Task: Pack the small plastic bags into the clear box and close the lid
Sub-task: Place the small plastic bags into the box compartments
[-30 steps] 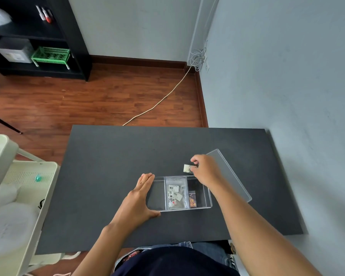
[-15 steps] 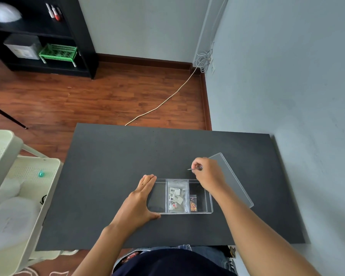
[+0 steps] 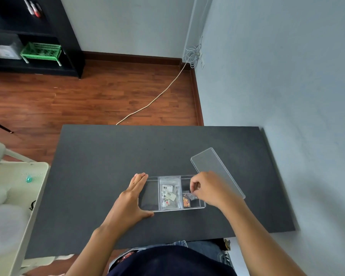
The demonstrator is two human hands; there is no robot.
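The clear box (image 3: 149, 204) sits near the front of the black table, split into three compartments. Small plastic bags (image 3: 168, 193) with a barcode label fill the middle one. An orange-patterned bag (image 3: 186, 202) lies in the right one. My right hand (image 3: 211, 189) hovers over the right compartment, fingers pinched on a small plastic bag (image 3: 193, 196) that reaches down into it. My left hand (image 3: 130, 202) lies flat against the box's left end, thumb along its front edge. The clear lid (image 3: 211, 164) lies on the table behind and to the right of the box.
The black table (image 3: 108, 166) stands against the grey wall on the right. A white cart (image 3: 14, 188) stands at the table's left edge. Beyond the table are a wooden floor with a white cable (image 3: 157, 96) and a black shelf with a green basket (image 3: 41, 51).
My right hand has come from behind the box down over its right compartment, carrying the small bag. My left hand has stayed against the box's left end.
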